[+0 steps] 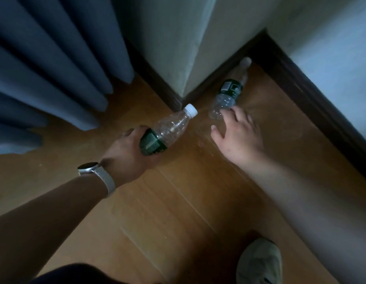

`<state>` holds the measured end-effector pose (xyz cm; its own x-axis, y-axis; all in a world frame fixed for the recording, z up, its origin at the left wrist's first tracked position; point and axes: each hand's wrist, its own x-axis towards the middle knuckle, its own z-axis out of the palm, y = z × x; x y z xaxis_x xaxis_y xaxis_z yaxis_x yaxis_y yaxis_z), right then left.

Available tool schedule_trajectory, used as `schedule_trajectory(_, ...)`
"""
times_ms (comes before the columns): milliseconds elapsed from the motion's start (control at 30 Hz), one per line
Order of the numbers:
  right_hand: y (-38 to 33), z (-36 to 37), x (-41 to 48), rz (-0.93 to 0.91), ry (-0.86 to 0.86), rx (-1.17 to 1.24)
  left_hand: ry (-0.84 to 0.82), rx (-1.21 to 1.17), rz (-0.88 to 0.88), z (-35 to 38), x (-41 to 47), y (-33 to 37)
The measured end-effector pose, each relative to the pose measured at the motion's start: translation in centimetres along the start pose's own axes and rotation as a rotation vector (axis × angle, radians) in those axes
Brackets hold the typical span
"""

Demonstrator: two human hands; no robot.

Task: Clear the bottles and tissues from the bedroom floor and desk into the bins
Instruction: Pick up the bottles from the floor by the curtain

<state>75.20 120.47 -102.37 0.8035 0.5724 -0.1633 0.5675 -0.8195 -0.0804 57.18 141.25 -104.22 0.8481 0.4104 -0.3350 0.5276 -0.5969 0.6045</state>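
While one clear bottle (167,130) is gripped around its green label by the left hand (124,152), white cap tilted toward the wall corner, a second bottle (227,93) is seen lying on the wooden floor (178,201) beside the dark skirting board (210,81). Its base is touched by the spread, uncurled fingertips of the right hand (239,136).

The left hand (124,148) grips a clear bottle (171,128), cap toward the wall corner (184,78). Right of the corner, the right hand (239,136) touches a second bottle (229,93) lying flat.
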Motion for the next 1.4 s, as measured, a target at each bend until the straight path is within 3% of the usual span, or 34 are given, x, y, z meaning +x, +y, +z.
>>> schedule_trajectory(233,2.5,1.4,4.7,0.354,0.041,0.322,0.055,-0.013,-0.054,-0.6,0.5,1.5)
schedule_trajectory(467,1.4,2.9,9.0,0.577,0.003,0.749,0.141,-0.042,-0.007,-1.4,-1.1,2.6)
schedule_trajectory(600,1.4,3.2,9.3,0.654,-0.03,0.841,0.145,-0.065,-0.01,-1.9,-1.9,2.9)
schedule_trajectory(967,-0.6,-3.2,1.8,0.632,-0.021,1.075,0.121,-0.247,0.01,-6.1,-6.2,7.2)
schedule_trajectory(1300,-6.9,-22.9,-11.0,0.487,-0.228,1.213,0.157,-0.357,-0.132,-19.8,-17.4,16.1)
schedule_trajectory(1400,-8.2,-28.9,-14.4,0.42,-0.211,1.204,0.186,-0.382,-0.141,-24.8,-20.9,20.1)
